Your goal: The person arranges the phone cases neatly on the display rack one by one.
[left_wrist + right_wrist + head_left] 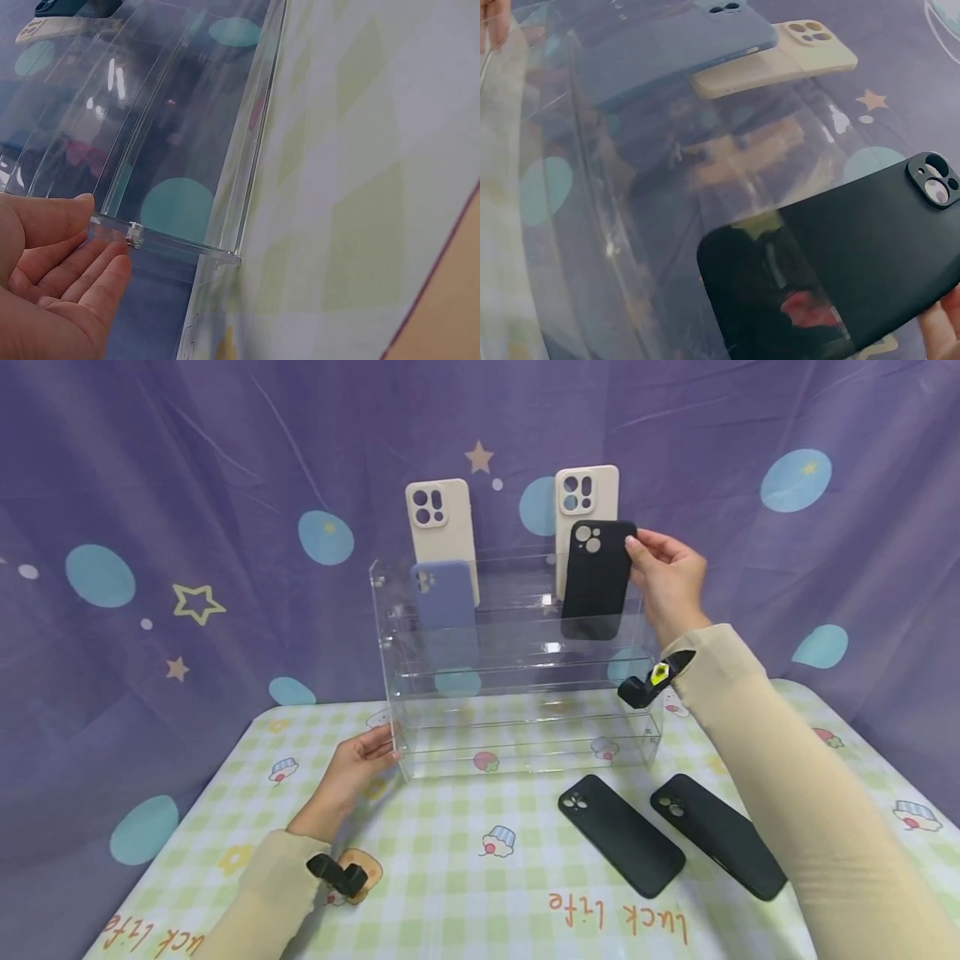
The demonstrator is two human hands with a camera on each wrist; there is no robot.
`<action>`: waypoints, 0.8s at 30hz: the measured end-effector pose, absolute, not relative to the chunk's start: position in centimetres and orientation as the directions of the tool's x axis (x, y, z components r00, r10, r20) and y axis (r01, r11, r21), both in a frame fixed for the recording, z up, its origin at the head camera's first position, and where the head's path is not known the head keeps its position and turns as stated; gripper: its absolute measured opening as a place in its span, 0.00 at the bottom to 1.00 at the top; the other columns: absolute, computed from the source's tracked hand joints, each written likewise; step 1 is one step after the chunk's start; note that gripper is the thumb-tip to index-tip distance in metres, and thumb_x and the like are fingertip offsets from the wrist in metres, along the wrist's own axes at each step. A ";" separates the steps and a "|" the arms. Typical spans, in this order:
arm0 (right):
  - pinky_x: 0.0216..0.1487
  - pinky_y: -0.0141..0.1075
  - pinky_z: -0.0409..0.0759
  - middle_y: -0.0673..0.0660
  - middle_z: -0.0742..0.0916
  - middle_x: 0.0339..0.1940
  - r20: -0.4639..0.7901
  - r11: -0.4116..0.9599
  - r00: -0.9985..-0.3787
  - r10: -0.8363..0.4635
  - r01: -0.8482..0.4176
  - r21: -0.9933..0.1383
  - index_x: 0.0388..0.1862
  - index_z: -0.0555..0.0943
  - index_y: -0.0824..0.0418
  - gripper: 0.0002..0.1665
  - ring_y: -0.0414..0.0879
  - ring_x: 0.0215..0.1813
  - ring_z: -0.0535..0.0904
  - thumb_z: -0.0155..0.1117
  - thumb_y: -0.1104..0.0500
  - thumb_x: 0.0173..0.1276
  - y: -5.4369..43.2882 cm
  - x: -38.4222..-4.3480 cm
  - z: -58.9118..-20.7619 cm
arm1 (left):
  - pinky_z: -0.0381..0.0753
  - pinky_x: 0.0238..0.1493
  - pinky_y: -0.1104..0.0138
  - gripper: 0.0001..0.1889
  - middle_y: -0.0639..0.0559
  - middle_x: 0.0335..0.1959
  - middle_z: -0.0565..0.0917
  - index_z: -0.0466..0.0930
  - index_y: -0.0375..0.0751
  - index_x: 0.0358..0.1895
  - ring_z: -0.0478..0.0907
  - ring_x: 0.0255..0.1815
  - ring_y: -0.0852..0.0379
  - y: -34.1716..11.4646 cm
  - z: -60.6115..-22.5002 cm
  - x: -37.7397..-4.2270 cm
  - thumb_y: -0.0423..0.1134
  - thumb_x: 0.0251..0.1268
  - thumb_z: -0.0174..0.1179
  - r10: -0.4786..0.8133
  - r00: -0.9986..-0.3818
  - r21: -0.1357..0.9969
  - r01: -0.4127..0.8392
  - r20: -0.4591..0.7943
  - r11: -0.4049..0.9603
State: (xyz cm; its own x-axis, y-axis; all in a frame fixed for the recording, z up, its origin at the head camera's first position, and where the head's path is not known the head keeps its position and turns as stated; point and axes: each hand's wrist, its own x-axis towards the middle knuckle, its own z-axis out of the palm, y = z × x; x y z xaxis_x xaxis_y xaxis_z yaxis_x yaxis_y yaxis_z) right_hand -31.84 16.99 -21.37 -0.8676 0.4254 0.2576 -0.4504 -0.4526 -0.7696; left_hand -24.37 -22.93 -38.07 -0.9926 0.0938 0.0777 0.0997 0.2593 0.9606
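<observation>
A clear acrylic tiered display rack (387, 668) stands on the table. My left hand (352, 772) grips its left side edge low down, thumb and fingertips around the panel in the left wrist view. My right hand (671, 581) pinches a black phone case (598, 581) by its upper right edge, camera holes up. The lower part of that case shows through a clear strip in the right wrist view. Behind it on the rack stands a cream phone case (604, 497). At the rack's left, a blue phone case (444, 597) stands before another cream phone case (453, 539).
Two more black phone cases, one nearer the middle (622, 839) and one to its right (716, 835), lie on the checked tablecloth (450, 877) before the rack. A purple patterned curtain (225, 485) hangs behind the table.
</observation>
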 end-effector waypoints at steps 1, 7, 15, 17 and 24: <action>0.28 0.29 0.82 0.53 0.83 0.24 0.248 -0.428 -0.870 0.426 -0.436 -0.792 0.27 0.85 0.62 0.06 0.40 0.28 0.79 0.70 0.72 0.53 17.0 -31.8 -21.6 | 0.76 0.48 0.79 0.26 0.30 0.63 0.69 0.63 0.24 0.65 0.76 0.56 0.54 -22.9 -38.1 -24.4 0.25 0.63 0.56 0.095 -0.993 0.962 0.099 0.077 0.254; 0.25 0.30 0.82 0.51 0.85 0.26 0.218 -0.340 -0.891 0.397 -0.364 -0.867 0.31 0.87 0.61 0.06 0.40 0.28 0.82 0.71 0.69 0.53 17.4 -31.4 -22.3 | 0.76 0.48 0.79 0.27 0.30 0.63 0.68 0.63 0.25 0.65 0.75 0.57 0.54 -22.9 -38.0 -24.3 0.24 0.63 0.56 0.099 -0.992 0.966 0.102 0.080 0.238; 0.29 0.30 0.84 0.48 0.85 0.28 0.210 -0.248 -0.923 0.323 -0.297 -0.922 0.32 0.88 0.59 0.07 0.38 0.31 0.83 0.71 0.68 0.55 17.5 -31.3 -22.9 | 0.77 0.48 0.78 0.27 0.29 0.63 0.68 0.62 0.25 0.66 0.77 0.52 0.62 -23.2 -38.2 -24.3 0.25 0.64 0.56 0.097 -0.993 0.968 0.091 0.070 0.235; 0.29 0.30 0.83 0.48 0.85 0.27 0.201 -0.255 -0.924 0.325 -0.290 -0.922 0.30 0.87 0.58 0.06 0.39 0.31 0.83 0.71 0.68 0.55 17.5 -31.3 -23.0 | 0.77 0.48 0.78 0.27 0.29 0.63 0.68 0.62 0.25 0.66 0.77 0.48 0.68 -23.3 -38.4 -24.3 0.25 0.63 0.56 0.098 -0.993 0.969 0.090 0.069 0.229; 0.29 0.28 0.83 0.48 0.85 0.24 0.221 -0.206 -0.901 0.373 -0.312 -0.927 0.26 0.85 0.56 0.05 0.38 0.29 0.83 0.72 0.66 0.55 17.5 -31.2 -23.2 | 0.77 0.49 0.78 0.27 0.30 0.63 0.68 0.62 0.25 0.66 0.78 0.50 0.65 -23.2 -38.4 -24.5 0.25 0.63 0.56 0.101 -0.992 0.970 0.092 0.071 0.224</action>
